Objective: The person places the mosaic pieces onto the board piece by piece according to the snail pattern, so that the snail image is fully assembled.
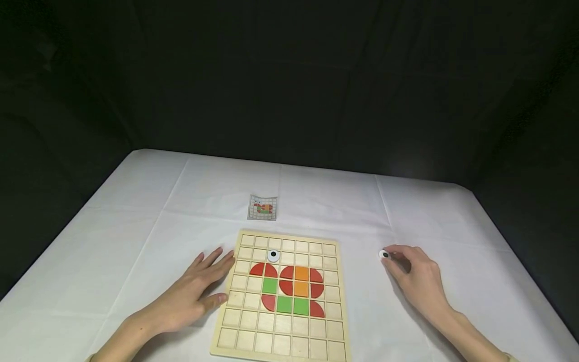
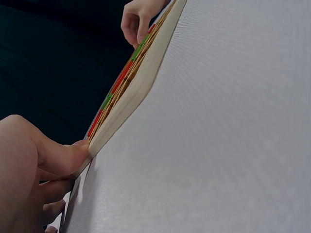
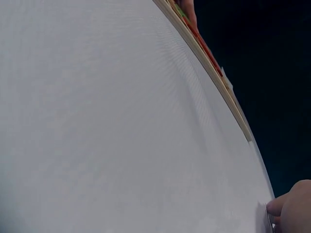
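Note:
In the head view a wooden grid board (image 1: pixel 232 318) lies flat on the table. Red quarter-round pieces (image 1: pixel 287 288), green squares (image 1: pixel 270 285) and orange squares (image 1: pixel 301 288) fill some of its cells. One round white eye piece (image 1: pixel 273 256) with a black pupil sits in a cell above them. My left hand (image 1: pixel 195 289) rests with fingers spread at the board's left edge; its thumb (image 2: pixel 68 158) touches the side in the left wrist view. Well to the right of the board, my right hand (image 1: pixel 418 276) pinches a second eye piece (image 1: pixel 384 254) between thumb and fingertips, close over the cloth.
A small picture card (image 1: pixel 263 208) lies behind the board, showing a similar coloured pattern on a grid. White cloth (image 1: pixel 149 216) with fold lines covers the table. Dark curtains (image 1: pixel 289 85) stand behind it and at both sides.

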Motion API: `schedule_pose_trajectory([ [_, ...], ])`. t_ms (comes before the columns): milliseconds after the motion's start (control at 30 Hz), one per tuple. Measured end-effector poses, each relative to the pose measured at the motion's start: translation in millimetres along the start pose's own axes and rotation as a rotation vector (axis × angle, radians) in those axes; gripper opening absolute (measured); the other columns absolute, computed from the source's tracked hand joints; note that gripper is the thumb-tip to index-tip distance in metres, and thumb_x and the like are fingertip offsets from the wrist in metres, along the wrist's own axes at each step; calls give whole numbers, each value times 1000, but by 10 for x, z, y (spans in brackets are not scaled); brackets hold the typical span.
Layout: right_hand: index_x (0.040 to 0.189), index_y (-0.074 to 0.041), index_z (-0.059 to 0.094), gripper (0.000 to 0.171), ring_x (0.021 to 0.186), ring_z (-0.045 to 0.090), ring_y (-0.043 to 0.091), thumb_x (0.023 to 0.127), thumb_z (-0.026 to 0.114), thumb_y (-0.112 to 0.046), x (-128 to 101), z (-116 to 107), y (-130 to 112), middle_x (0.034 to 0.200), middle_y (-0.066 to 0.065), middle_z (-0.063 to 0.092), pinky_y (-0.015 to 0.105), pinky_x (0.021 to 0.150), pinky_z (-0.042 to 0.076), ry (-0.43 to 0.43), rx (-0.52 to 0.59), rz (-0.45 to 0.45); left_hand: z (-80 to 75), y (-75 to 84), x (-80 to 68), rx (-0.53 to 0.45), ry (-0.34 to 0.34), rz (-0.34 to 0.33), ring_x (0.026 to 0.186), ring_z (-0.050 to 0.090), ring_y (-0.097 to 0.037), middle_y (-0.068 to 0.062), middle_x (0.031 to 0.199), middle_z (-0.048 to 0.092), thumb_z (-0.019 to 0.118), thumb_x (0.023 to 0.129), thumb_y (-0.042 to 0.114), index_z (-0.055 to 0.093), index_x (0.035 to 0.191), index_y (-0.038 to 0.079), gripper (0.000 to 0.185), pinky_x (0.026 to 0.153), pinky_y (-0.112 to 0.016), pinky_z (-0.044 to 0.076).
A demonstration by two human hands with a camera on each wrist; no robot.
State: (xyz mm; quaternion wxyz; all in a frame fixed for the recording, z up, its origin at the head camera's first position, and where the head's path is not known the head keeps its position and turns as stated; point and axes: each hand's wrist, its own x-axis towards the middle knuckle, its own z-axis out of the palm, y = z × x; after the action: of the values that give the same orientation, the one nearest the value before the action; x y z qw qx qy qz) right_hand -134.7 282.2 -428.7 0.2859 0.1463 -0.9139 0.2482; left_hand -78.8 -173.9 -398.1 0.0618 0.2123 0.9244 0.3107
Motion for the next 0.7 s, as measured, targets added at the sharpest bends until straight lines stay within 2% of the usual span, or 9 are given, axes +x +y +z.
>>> schedule_pose_trajectory([
  [200, 104, -7, 72, 32, 84, 65, 17, 76, 82, 3, 29, 53, -67, 91, 2, 71, 9, 76, 46, -27, 85, -27, -18, -10, -12, 5, 11, 16, 155, 13, -28, 0, 163, 28, 68, 93, 22, 39, 153, 6, 69, 126, -53, 3],
  [367, 106, -12, 73, 35, 84, 64, 11, 76, 83, 1, 81, 124, -229, 92, -3, 70, 9, 75, 48, -69, 143, -71, -14, -19, -12, 8, 10, 11, 155, 13, -28, -1, 163, 28, 67, 93, 23, 39, 153, 6, 69, 126, -54, 3],
  [533, 107, -16, 72, 36, 86, 64, 10, 76, 83, -1, 167, 219, -470, 94, -7, 70, 13, 79, 49, -101, 210, -185, 1, -29, -7, 1, 4, 6, 155, 12, -27, 0, 163, 28, 67, 93, 23, 39, 153, 6, 68, 126, -54, 2],
  [700, 108, -15, 72, 35, 85, 62, 11, 77, 83, -3, 301, 343, -699, 93, -9, 69, 27, 72, 53, -108, 273, -293, 13, -28, 5, 1, 3, 13, 155, 12, -27, 0, 164, 28, 67, 93, 23, 39, 153, 6, 68, 126, -54, 1],
])
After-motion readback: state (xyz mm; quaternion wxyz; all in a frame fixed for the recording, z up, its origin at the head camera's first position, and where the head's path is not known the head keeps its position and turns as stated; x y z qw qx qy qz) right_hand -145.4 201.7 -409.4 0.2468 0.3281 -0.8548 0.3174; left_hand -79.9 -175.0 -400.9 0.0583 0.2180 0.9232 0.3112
